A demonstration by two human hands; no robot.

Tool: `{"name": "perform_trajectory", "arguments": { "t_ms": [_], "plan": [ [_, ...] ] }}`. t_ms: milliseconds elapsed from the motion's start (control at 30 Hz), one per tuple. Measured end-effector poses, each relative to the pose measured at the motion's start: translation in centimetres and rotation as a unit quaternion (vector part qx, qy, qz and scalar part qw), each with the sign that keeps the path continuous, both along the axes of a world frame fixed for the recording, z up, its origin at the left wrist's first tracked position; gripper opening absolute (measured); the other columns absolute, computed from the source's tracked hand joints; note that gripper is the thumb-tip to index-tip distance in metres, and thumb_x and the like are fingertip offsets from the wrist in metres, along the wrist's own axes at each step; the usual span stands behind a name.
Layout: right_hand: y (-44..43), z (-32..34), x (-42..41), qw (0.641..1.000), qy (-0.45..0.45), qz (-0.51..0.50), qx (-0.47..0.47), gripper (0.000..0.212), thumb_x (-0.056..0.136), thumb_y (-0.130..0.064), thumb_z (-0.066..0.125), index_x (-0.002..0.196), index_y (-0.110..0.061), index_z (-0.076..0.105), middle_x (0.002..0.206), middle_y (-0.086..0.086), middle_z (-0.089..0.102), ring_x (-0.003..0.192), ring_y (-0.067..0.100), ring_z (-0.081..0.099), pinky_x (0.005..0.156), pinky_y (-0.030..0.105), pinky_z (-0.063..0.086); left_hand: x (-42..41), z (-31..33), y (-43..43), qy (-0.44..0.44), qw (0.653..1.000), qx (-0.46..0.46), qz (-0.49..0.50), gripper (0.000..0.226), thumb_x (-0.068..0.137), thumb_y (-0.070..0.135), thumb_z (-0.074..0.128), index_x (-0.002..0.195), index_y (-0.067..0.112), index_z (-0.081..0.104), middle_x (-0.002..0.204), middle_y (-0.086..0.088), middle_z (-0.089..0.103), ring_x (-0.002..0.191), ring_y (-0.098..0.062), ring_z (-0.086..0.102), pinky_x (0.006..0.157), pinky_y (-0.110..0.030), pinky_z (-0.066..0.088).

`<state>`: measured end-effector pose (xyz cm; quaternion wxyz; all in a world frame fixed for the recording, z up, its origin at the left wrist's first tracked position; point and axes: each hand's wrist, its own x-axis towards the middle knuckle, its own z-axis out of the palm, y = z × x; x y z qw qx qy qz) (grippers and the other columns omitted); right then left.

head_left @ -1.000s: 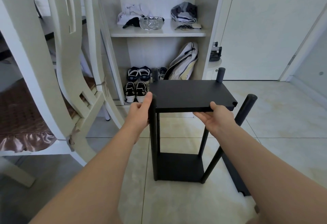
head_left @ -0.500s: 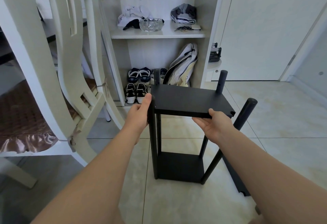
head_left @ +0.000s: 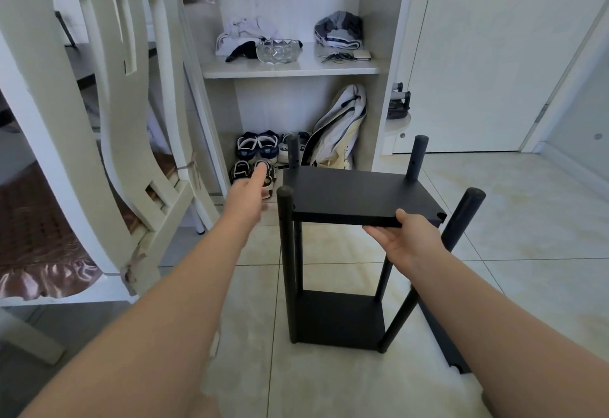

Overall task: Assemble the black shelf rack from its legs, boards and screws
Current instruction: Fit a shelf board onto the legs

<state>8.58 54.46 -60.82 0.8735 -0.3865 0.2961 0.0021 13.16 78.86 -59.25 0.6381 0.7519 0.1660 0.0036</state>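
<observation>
Right hand [head_left: 403, 239] closes its grip on the upper board's [head_left: 356, 193] front edge; left hand [head_left: 250, 193], grip open, hovers beside the rack [head_left: 339, 318]. A white chair [head_left: 122, 153] crowds the left, with shoes [head_left: 257, 150] behind.

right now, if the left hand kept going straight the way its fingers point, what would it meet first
Probably the sandals low in the cupboard: the left hand points at them, passing left of the rack's near-left leg. Depth is unclear, so this is a guess.
</observation>
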Motion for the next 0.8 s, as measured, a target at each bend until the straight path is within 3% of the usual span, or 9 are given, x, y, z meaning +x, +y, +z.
{"name": "perform_trajectory", "arguments": {
  "t_ms": [100,267,367,500,667,800],
  "plan": [
    [-0.4,-0.1,0.4,1.0,-0.003,0.006,-0.005,0.032,0.106,-0.002,0.046,0.137,0.001,0.047,0.126,0.026,0.061,0.109,0.043,0.065,0.07,0.047,0.06,4.0,2.0,0.1,-0.07,0.991,0.106,-0.039,0.046,0.096,0.052,0.056,0.132,0.022,0.057,0.129,0.003,0.061,0.113,-0.016,0.055,0.105,-0.043,0.045],
    [-1.0,0.0,1.0,1.0,-0.006,0.011,-0.011,0.017,0.105,-0.004,0.048,0.121,0.001,0.053,0.12,0.028,0.063,0.105,0.044,0.067,0.072,0.047,0.061,9.8,3.6,-1.4,-0.11,0.969,0.16,-0.15,0.051,0.098,0.03,0.061,0.146,0.019,0.048,0.145,-0.002,0.051,0.125,-0.013,0.049,0.098,-0.026,0.035],
    [-1.3,0.1,1.3,1.0,-0.01,0.011,-0.004,0.012,0.104,-0.002,0.049,0.115,0.001,0.054,0.118,0.03,0.064,0.103,0.046,0.068,0.074,0.048,0.061,11.5,3.0,-2.0,-0.124,0.956,0.186,-0.188,0.041,0.098,0.02,0.061,0.139,0.019,0.055,0.137,-0.003,0.057,0.123,-0.014,0.053,0.095,-0.024,0.037],
    [-1.6,0.1,1.6,0.999,-0.028,0.013,0.007,0.021,0.101,0.002,0.051,0.122,0.002,0.053,0.116,0.032,0.066,0.095,0.048,0.071,0.069,0.049,0.063,12.6,2.2,-1.4,-0.154,0.95,0.214,-0.169,0.024,0.097,0.013,0.061,0.12,0.02,0.065,0.121,-0.002,0.066,0.11,-0.017,0.059,0.088,-0.024,0.04],
    [-1.7,0.2,1.7,0.998,-0.059,0.014,0.029,0.027,0.101,0.004,0.048,0.129,0.003,0.049,0.117,0.032,0.066,0.09,0.048,0.073,0.066,0.051,0.063,12.8,2.0,0.4,-0.17,0.949,0.219,-0.148,0.016,0.095,0.014,0.064,0.108,0.023,0.068,0.114,-0.002,0.068,0.096,-0.015,0.06,0.079,-0.026,0.044],
    [-1.2,-0.3,1.5,0.999,-0.047,0.012,-0.002,0.019,0.102,0.004,0.049,0.12,0.002,0.053,0.116,0.03,0.067,0.089,0.047,0.073,0.071,0.052,0.062,12.3,2.1,0.3,-0.17,0.951,0.208,-0.152,0.017,0.095,0.012,0.065,0.106,0.024,0.068,0.115,-0.002,0.068,0.106,-0.017,0.061,0.09,-0.027,0.044]
  ]
}}
